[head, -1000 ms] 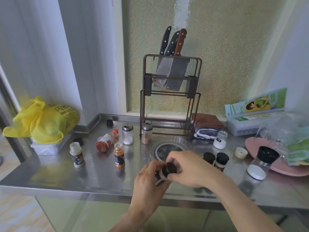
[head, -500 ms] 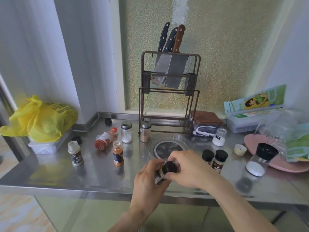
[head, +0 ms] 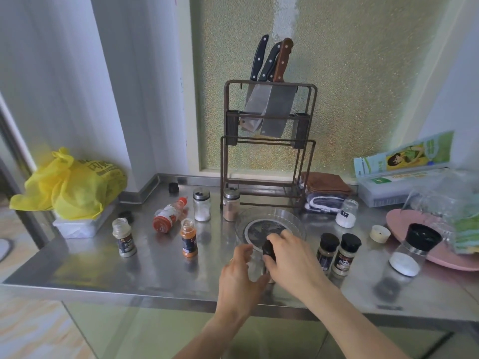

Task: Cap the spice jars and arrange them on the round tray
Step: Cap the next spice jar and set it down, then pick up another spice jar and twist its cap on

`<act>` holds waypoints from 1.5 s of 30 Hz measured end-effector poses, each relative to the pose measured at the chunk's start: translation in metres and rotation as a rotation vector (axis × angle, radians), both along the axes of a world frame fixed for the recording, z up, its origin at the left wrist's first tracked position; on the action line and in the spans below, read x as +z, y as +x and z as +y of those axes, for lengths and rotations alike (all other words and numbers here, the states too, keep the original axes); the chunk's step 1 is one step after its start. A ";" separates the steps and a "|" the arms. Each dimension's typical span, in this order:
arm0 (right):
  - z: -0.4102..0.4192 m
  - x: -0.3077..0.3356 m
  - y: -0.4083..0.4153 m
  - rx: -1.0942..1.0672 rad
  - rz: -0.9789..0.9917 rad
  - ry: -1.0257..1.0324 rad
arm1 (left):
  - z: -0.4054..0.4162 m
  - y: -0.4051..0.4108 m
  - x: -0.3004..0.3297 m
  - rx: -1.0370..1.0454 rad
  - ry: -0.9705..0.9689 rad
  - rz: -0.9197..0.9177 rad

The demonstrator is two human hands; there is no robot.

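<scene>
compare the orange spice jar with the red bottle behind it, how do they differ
The orange spice jar stands upright; the red bottle lies on its side. The orange spice jar has no cap and its mouth is open, while the red bottle has a red cap on. The orange spice jar carries a dark label; the red bottle's label is mostly white. Both rest on the steel counter, left of the round tray.

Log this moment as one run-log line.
right hand: grips black-capped jar | left hand: open beside it | round tray: holds no jars
</scene>
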State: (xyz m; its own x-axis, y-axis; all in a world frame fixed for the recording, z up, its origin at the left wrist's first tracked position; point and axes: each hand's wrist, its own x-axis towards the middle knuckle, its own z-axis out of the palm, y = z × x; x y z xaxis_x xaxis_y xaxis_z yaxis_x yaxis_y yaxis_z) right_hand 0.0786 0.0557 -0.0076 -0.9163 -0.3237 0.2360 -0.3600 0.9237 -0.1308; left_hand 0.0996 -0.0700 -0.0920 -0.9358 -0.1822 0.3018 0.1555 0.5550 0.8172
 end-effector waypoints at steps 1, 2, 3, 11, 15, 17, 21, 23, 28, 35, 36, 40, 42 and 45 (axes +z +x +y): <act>0.001 -0.001 -0.001 -0.015 0.000 0.001 | -0.004 0.002 -0.003 0.016 -0.007 -0.007; 0.003 -0.002 -0.001 -0.027 0.001 -0.002 | -0.010 0.004 -0.005 0.039 -0.015 -0.008; 0.003 -0.003 -0.001 -0.034 -0.002 -0.005 | -0.016 0.005 -0.008 0.065 -0.018 0.004; -0.002 0.006 0.001 -0.059 -0.008 0.088 | -0.081 0.011 -0.010 0.290 -0.019 0.090; -0.015 0.017 0.006 -0.110 0.075 0.131 | -0.107 0.005 -0.005 0.393 0.032 0.145; -0.033 0.023 0.010 -0.054 0.098 0.034 | -0.114 0.004 -0.001 0.420 0.060 0.168; -0.074 0.021 0.017 0.099 0.047 -0.086 | -0.131 0.002 0.009 0.480 0.108 0.231; -0.092 0.015 0.016 0.146 0.017 -0.146 | -0.150 0.001 0.018 0.540 0.098 0.283; -0.130 -0.001 0.000 0.173 -0.068 -0.253 | -0.240 -0.015 0.056 0.618 0.055 0.298; -0.170 -0.027 -0.031 0.033 -0.140 -0.398 | -0.350 -0.095 0.091 0.316 -0.365 -0.128; -0.173 -0.032 -0.035 0.022 -0.151 -0.413 | -0.356 -0.110 0.091 0.240 -0.430 -0.212; -0.181 -0.053 -0.048 0.016 -0.220 -0.483 | -0.366 -0.159 0.074 0.044 -0.732 -0.458; -0.183 -0.061 -0.052 -0.004 -0.238 -0.506 | -0.363 -0.174 0.062 0.014 -0.917 -0.543; -0.186 -0.069 -0.057 -0.031 -0.277 -0.517 | -0.361 -0.183 0.048 0.034 -1.044 -0.621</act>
State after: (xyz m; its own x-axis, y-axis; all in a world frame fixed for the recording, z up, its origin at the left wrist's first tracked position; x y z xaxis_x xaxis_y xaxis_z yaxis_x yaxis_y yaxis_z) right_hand 0.0212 -0.1301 -0.0769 -0.9736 -0.2024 0.1061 -0.2217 0.7246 -0.6525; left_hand -0.0836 -0.4306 -0.0439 -0.9728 -0.1465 -0.1795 -0.1312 0.9868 -0.0948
